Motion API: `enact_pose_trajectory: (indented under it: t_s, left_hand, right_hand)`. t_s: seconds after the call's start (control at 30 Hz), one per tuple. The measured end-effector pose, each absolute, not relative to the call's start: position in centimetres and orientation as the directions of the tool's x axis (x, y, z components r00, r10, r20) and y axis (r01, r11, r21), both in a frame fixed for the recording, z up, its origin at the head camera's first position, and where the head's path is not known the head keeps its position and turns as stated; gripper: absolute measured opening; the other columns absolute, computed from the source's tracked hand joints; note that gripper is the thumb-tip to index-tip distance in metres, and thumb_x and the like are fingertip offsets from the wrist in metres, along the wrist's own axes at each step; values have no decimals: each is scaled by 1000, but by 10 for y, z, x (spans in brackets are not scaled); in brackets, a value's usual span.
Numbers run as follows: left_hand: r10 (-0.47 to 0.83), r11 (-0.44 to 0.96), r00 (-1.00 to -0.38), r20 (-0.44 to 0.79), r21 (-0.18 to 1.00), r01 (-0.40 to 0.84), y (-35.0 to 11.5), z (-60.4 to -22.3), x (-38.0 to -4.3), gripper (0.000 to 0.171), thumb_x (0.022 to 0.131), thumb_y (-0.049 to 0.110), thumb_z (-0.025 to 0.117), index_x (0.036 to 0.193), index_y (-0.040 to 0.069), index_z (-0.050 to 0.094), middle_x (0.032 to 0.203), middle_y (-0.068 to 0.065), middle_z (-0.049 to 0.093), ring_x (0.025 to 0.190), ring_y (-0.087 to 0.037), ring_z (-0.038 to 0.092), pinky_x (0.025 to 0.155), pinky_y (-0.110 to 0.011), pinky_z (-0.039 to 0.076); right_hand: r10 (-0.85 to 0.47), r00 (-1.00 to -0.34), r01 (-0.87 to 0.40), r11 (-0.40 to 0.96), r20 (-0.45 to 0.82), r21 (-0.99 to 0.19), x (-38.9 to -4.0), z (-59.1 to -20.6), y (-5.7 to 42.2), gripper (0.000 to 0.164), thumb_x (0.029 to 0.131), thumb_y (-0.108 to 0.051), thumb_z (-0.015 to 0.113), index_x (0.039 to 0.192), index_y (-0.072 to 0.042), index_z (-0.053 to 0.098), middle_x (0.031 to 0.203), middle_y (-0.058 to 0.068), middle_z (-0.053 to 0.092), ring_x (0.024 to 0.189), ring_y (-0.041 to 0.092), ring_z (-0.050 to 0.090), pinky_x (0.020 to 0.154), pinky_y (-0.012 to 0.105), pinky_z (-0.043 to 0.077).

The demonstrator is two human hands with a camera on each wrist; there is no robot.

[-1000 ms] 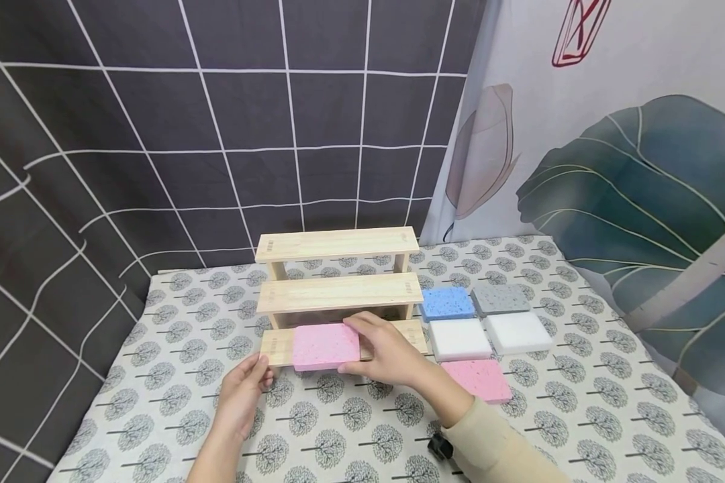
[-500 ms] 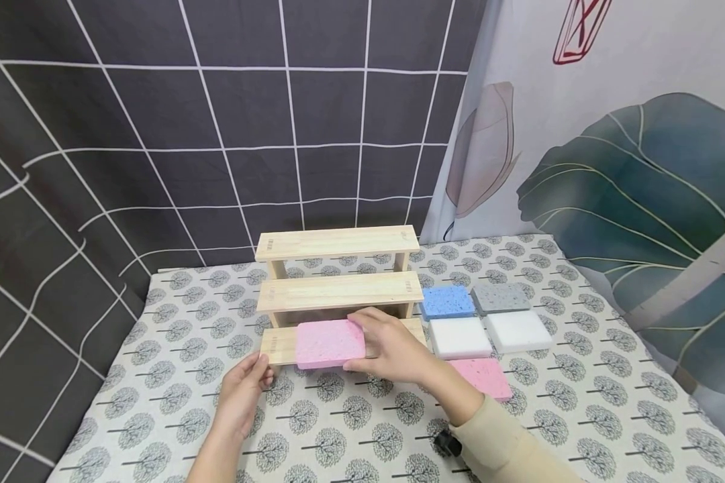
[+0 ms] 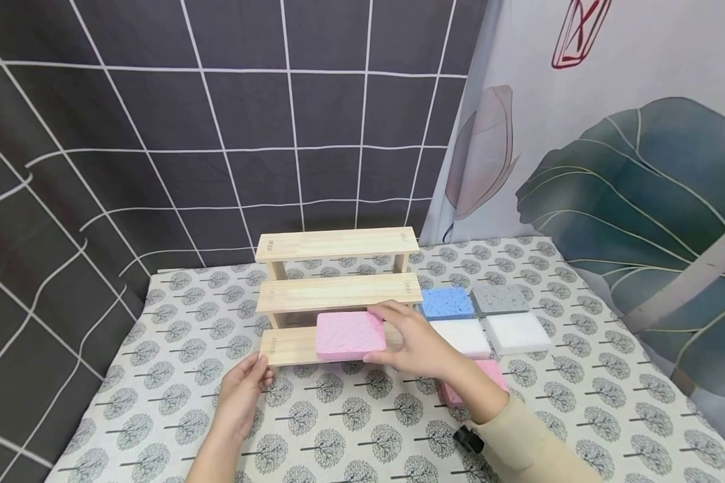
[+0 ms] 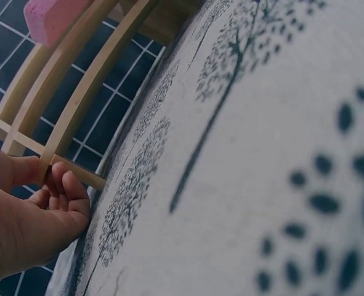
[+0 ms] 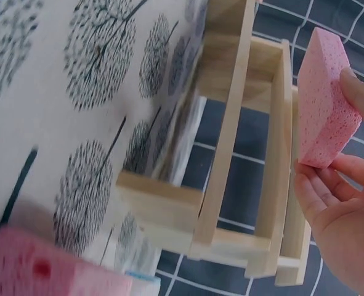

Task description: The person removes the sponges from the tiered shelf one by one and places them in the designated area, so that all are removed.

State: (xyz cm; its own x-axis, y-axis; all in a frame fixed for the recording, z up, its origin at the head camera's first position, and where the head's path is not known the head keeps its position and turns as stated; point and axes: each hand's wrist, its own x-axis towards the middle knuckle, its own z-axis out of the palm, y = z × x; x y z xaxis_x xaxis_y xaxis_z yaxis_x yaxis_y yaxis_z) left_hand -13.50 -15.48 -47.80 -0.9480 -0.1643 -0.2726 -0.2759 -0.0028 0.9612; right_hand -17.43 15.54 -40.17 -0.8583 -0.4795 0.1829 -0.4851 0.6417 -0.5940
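My right hand (image 3: 419,343) grips a light pink sponge (image 3: 350,334) by its right end, thumb on one side and fingers on the other. The sponge hangs tilted over the lowest board of a three-tier wooden step rack (image 3: 338,293). In the right wrist view the sponge (image 5: 326,98) appears apart from the boards. My left hand (image 3: 240,392) pinches the left end of the lowest board (image 3: 290,347) between thumb and fingers, as the left wrist view also shows. The middle and top boards carry nothing.
Right of the rack lie a blue sponge (image 3: 447,303), a grey sponge (image 3: 500,299), two white sponges, one being the outer white sponge (image 3: 517,333), and a darker pink sponge (image 3: 492,370) partly behind my right forearm. A tree-print cloth (image 3: 175,402) covers the table; a dark grid curtain (image 3: 235,107) hangs behind.
My right hand has carried the light pink sponge to the right and slightly up along the lowest board. The left hand keeps its hold in the same place.
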Motion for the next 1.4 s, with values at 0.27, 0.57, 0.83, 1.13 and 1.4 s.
enact_pose_trajectory:
  t_s: [0.27, 0.57, 0.83, 1.13, 1.4]
  left_hand:
    - [-173, 6, -943, -286, 957, -291, -155, -478, -134, 49, 109, 21, 46, 146, -11, 40, 108, -7, 57, 96, -13, 56, 84, -17, 54]
    - [-175, -4, -941, -291, 956, -295, -157, -477, -133, 51, 109, 23, 47, 147, -10, 38, 109, -7, 57, 96, -12, 55, 84, -16, 54]
    - [-176, 2, -939, -295, 954, -300, -156, -478, -133, 50, 109, 22, 46, 147, -10, 39, 109, -7, 57, 96, -13, 55, 84, -17, 53]
    - [-174, 5, -938, -300, 952, -306, -154, -477, -134, 51, 109, 23, 47, 147, -9, 39, 110, -8, 58, 97, -13, 56, 85, -17, 54]
    - [-174, 12, -936, -306, 950, -313, -155, -477, -135, 51, 109, 24, 46, 148, -8, 39, 110, -8, 58, 98, -14, 56, 85, -17, 53]
  right_hand:
    - [-457, -862, -493, 655, 220, -572, -174, -401, 175, 81, 79, -36, 86, 143, 0, 53, 147, 17, 51, 136, 42, 46, 110, 68, 33]
    - [-469, -841, -533, 632, 270, -563, -175, -403, 190, 78, 79, -33, 86, 141, 1, 54, 145, 18, 54, 132, 41, 50, 110, 65, 38]
    - [-456, -844, -530, 631, 282, -567, -172, -401, 199, 77, 79, -31, 86, 140, 3, 54, 143, 17, 55, 127, 41, 54, 107, 62, 42]
    - [-444, -836, -547, 639, 321, -541, -169, -396, 229, 80, 77, -37, 88, 140, 0, 55, 141, 18, 57, 127, 39, 55, 104, 63, 45]
    - [-395, -854, -520, 654, 338, -549, -163, -394, 259, 78, 74, -32, 92, 139, -4, 58, 140, 14, 59, 125, 37, 57, 103, 62, 46]
